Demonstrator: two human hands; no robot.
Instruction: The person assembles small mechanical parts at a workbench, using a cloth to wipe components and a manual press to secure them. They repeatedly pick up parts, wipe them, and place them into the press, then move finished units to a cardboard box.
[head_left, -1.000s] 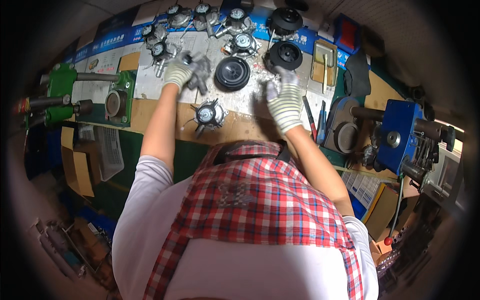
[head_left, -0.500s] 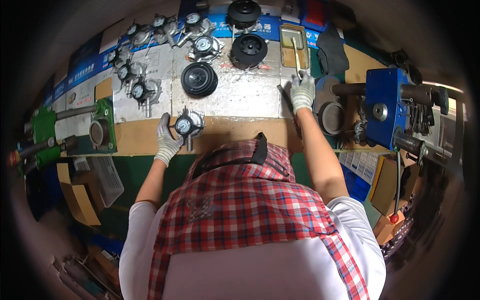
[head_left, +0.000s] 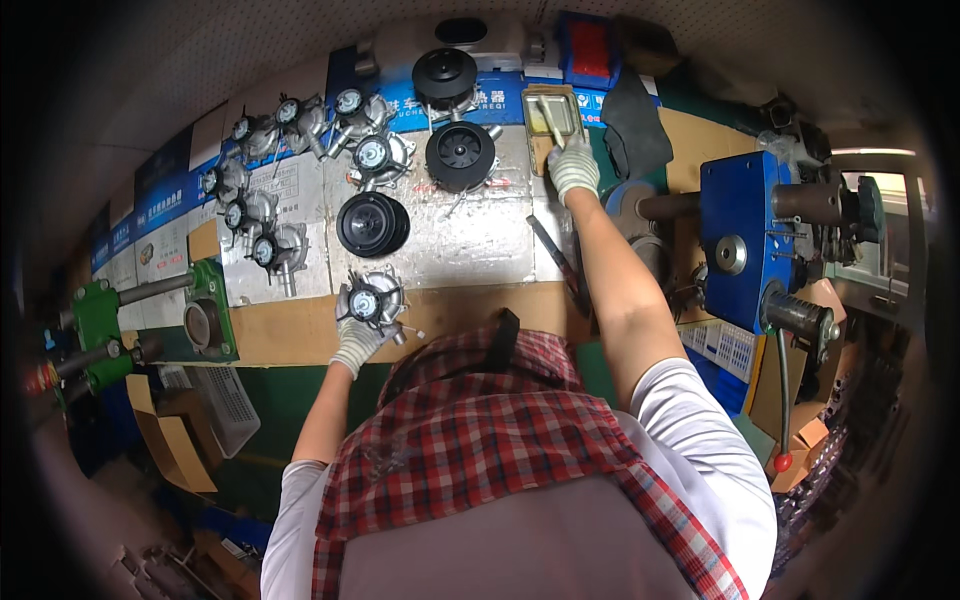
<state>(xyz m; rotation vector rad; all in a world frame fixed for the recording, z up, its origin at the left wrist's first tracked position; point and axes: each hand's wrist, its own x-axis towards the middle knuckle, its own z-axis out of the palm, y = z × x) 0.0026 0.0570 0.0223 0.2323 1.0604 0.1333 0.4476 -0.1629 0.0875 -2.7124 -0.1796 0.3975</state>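
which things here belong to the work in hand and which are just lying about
Likely belonging:
- metal part in the left hand
- brush in the right hand
- tray under the brush

Seemingly lying about:
- dark cloth
- cardboard box
- red-and-blue bin

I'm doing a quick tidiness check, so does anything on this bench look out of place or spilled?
I see no clear spill or damage. A slim dark tool looks mildly untidy, lying loose and aslant just left of the right forearm.
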